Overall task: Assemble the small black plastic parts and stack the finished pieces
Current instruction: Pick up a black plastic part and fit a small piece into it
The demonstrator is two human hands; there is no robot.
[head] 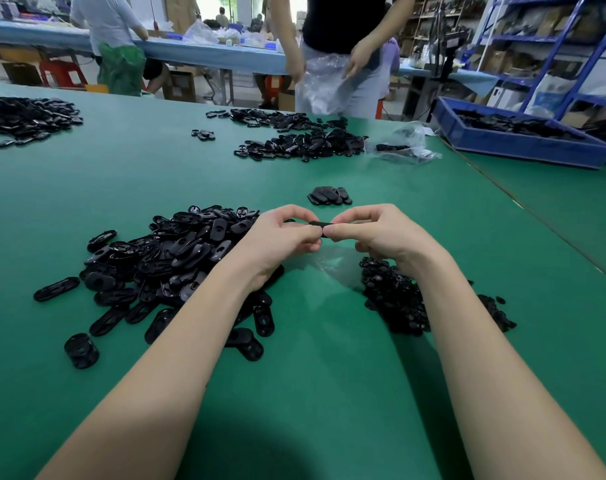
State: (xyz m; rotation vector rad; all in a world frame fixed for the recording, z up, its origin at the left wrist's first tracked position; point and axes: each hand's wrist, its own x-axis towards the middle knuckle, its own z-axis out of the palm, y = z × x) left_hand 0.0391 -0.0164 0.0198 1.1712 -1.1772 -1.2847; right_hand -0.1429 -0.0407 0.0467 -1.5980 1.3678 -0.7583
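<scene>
Big pile of oval black shells (177,261) sits on the green table (329,393), left of centre. Left hand (277,240) is raised above the pile's right edge, fingers curled, pinching one end of a small black part (320,224). Right hand (381,233) pinches the other end, thumb and fingers closed on it; part is held level between both hands, off the table. Small finished stack (330,195) lies just beyond the hands. Smaller-parts pile (395,299) sits under the right wrist. Blue bin (523,143) far right.
</scene>
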